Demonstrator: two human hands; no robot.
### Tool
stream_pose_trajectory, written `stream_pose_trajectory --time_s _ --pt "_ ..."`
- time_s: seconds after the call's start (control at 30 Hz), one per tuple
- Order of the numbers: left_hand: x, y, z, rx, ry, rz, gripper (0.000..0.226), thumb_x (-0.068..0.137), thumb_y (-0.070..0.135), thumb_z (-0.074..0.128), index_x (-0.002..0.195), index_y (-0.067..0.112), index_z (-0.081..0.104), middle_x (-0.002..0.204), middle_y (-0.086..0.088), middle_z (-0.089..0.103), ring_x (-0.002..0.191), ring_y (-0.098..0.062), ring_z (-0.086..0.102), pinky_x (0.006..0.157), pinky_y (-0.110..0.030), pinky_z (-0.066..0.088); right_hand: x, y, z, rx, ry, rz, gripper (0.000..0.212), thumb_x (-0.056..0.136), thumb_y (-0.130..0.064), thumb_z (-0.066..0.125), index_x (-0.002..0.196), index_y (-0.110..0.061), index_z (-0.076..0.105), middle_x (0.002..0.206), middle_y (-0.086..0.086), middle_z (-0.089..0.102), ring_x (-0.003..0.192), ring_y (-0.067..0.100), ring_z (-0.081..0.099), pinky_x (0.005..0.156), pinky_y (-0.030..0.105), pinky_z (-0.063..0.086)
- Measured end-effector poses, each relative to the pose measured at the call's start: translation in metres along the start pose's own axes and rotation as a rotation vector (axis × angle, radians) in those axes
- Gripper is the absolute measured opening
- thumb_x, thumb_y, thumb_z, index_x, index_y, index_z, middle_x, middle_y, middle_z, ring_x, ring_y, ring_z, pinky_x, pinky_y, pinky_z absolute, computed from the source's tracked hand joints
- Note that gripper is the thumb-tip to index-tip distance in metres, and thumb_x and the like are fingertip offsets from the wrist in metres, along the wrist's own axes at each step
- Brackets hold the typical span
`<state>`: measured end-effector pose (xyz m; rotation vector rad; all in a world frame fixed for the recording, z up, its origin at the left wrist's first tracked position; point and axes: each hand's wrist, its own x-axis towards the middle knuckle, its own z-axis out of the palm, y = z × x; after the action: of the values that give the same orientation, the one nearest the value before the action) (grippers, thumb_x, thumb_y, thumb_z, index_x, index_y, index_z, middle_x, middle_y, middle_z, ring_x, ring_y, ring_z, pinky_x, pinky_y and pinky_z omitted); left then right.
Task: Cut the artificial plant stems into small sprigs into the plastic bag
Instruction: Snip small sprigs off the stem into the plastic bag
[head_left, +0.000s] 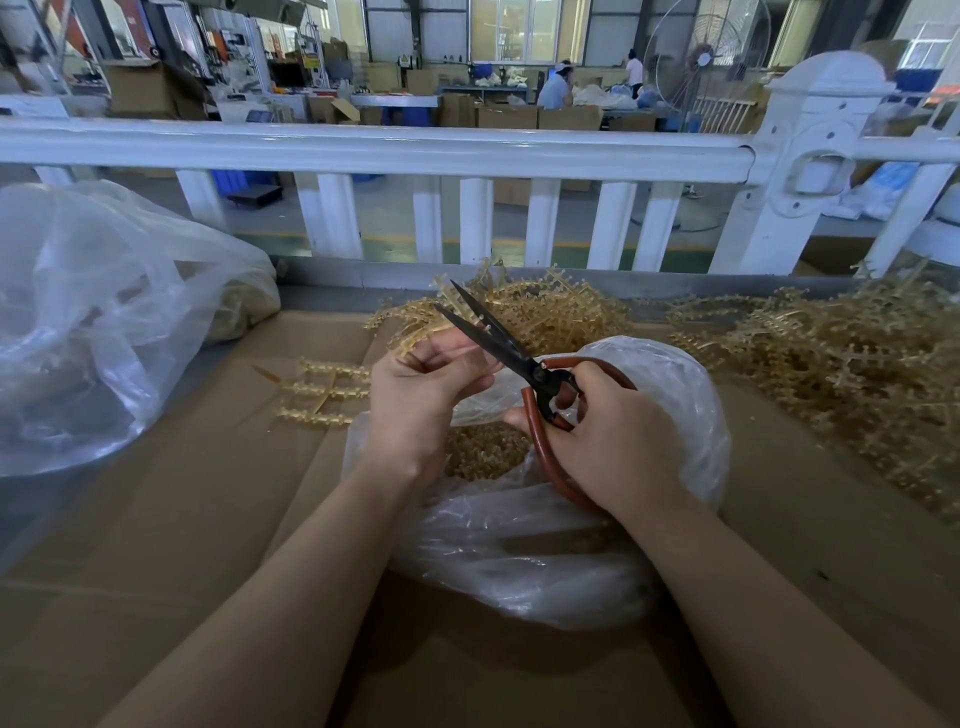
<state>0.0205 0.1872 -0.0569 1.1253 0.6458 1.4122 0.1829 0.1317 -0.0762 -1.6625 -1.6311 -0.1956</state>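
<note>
— Where is the stem you are cutting?

— My left hand pinches a thin, blurry stem, just above the open plastic bag. The stem runs sideways toward my right hand.

— And that hand?

— Its fingers are curled through the red handles of the scissors. The blades are apart, pointing up and away, with the stem between them. More stems wait on the right
</note>
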Motion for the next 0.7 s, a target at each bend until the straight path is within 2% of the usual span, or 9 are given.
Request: stream_pose_trajectory --time_s 0.17,0.5,0.6,0.67,0.7 --pt "-0.0009 0.0016 0.0004 -0.037 -0.023 -0.021 0.017 0.069 0.006 0.079 0.085 0.008 0.076 0.086 -0.011 0.076 0.081 -0.019 0.072 0.071 -0.025 0.057 -0.0005 -0.0002 0.0021 0.017 0.043 -0.025 0.068 0.075 -0.089 0.039 0.079 -0.023 0.055 0.067 -0.012 0.06 0.056 0.006 0.057 0.052 0.024 0.051" --pt "-0.0013 0.0038 0.0033 -0.032 -0.007 -0.031 0.027 0.064 0.01 0.079 0.09 0.003 0.073 0.085 -0.012 0.075 0.081 -0.02 0.072 0.071 -0.025 0.057 0.0005 0.0013 0.0009 0.038 0.005 -0.011 0.071 0.075 -0.085 0.045 0.086 -0.017 0.064 0.071 -0.009 0.064 0.06 0.006 0.059 0.058 0.027 0.054" --pt "-0.002 0.0042 0.0033 -0.014 -0.007 -0.028 0.021 0.067 0.007 0.079 0.086 0.004 0.073 0.084 -0.012 0.073 0.081 -0.021 0.071 0.071 -0.025 0.057 -0.0007 0.0013 0.0004 0.057 -0.002 -0.009 0.072 0.074 -0.084 0.047 0.089 -0.016 0.065 0.074 -0.008 0.067 0.064 0.008 0.062 0.06 0.027 0.055" --pt "-0.0037 0.0045 0.0039 0.029 -0.029 -0.01 0.013 0.073 -0.001 0.077 0.078 0.011 0.075 0.082 -0.011 0.073 0.081 -0.022 0.07 0.071 -0.027 0.057 -0.0012 0.0009 0.0 0.073 0.006 -0.018 0.072 0.074 -0.084 0.046 0.092 -0.017 0.066 0.076 -0.01 0.067 0.065 0.006 0.061 0.059 0.02 0.051" --pt "-0.0045 0.0038 0.0042 0.059 -0.041 0.004 0.018 0.075 -0.003 0.076 0.074 0.015 0.076 0.081 -0.011 0.072 0.081 -0.022 0.069 0.071 -0.027 0.057 -0.0013 0.0005 -0.0006 0.085 0.012 -0.019 0.072 0.074 -0.085 0.046 0.094 -0.018 0.066 0.077 -0.012 0.065 0.064 0.004 0.059 0.057 0.014 0.047"
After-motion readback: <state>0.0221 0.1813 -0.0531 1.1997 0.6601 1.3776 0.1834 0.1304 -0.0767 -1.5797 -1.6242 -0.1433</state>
